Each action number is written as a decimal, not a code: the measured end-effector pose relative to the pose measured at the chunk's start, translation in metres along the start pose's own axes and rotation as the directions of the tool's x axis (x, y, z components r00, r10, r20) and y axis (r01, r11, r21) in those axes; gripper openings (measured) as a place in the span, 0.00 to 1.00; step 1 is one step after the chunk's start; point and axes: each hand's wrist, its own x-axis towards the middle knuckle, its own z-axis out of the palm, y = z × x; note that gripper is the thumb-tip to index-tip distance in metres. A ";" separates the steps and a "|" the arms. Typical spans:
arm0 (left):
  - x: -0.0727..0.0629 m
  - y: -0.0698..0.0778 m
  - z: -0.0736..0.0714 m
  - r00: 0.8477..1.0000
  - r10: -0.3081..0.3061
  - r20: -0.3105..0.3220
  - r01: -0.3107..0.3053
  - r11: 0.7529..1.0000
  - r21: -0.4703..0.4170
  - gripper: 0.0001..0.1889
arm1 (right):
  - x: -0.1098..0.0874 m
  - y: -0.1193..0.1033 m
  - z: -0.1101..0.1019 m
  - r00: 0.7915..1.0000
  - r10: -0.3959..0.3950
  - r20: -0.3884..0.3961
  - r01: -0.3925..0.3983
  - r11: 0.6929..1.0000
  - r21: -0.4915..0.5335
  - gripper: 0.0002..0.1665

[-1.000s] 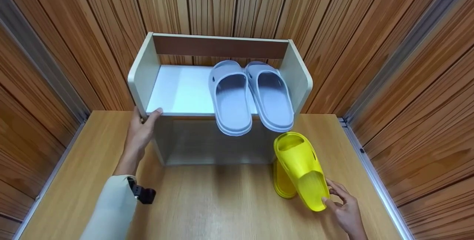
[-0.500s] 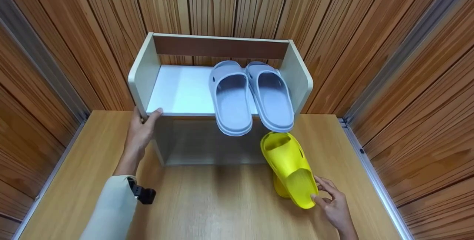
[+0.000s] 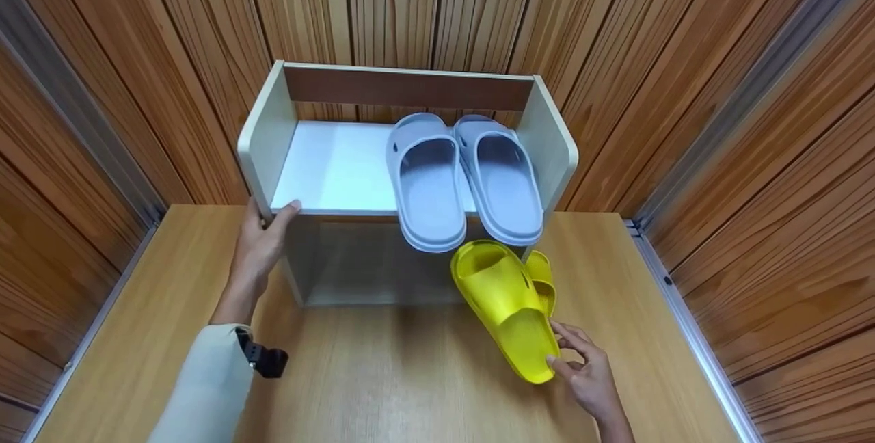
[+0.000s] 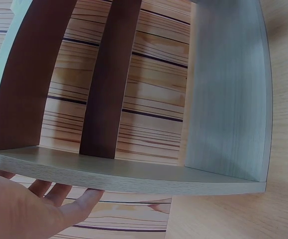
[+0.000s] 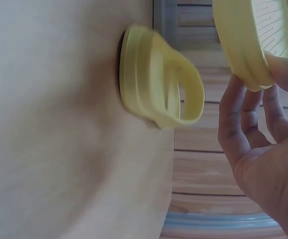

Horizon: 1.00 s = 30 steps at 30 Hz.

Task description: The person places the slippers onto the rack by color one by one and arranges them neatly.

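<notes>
My right hand (image 3: 586,376) pinches a yellow slipper (image 3: 502,306) by its heel end, thumb on the footbed and fingers beneath. The slipper is held above the wooden surface, toe toward the rack. Its mate, another yellow slipper (image 5: 156,79), stands on that surface, partly hidden in the head view. My left hand (image 3: 260,245) grips the left side panel of a small two-tier shoe rack (image 3: 263,139), thumb at the upper shelf's front edge and fingers outside the panel (image 4: 134,177). Two grey slippers (image 3: 431,197) sit side by side on the upper shelf's right half, heels overhanging its front.
Wood-plank walls (image 3: 772,224) enclose the back and sides, with metal strips (image 3: 690,333) along the corners. The rack's lower compartment (image 3: 383,265) opens toward me, left of the held slipper. Bare upper shelf (image 3: 342,163) shows left of the grey pair.
My right hand has carried the yellow slipper leftward, toward the front of the lower compartment. More of the standing slipper's toe end now shows on its right. My left hand stays on the rack.
</notes>
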 end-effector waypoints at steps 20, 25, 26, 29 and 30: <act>-0.001 0.002 0.002 1.000 0.026 -0.010 -0.026 1.000 -0.003 0.44 | 0.008 -0.013 0.045 0.997 0.066 0.049 -0.070 0.993 0.092 0.35; -0.001 0.000 0.001 1.000 0.022 -0.010 -0.022 1.000 -0.001 0.44 | 0.010 -0.011 0.056 0.996 0.064 0.062 -0.068 0.996 0.061 0.36; -0.001 0.000 0.001 1.000 0.022 -0.011 -0.022 1.000 -0.002 0.44 | 0.011 -0.011 0.059 0.996 0.057 0.062 -0.060 0.996 0.058 0.36; -0.001 0.000 0.002 1.000 0.019 -0.013 -0.019 1.000 -0.002 0.44 | 0.012 -0.011 0.065 0.998 0.026 0.061 -0.029 0.999 0.045 0.36; -0.001 0.000 0.002 1.000 0.018 -0.015 -0.018 1.000 -0.002 0.44 | 0.012 -0.012 0.068 0.998 0.018 0.061 -0.021 0.999 0.042 0.36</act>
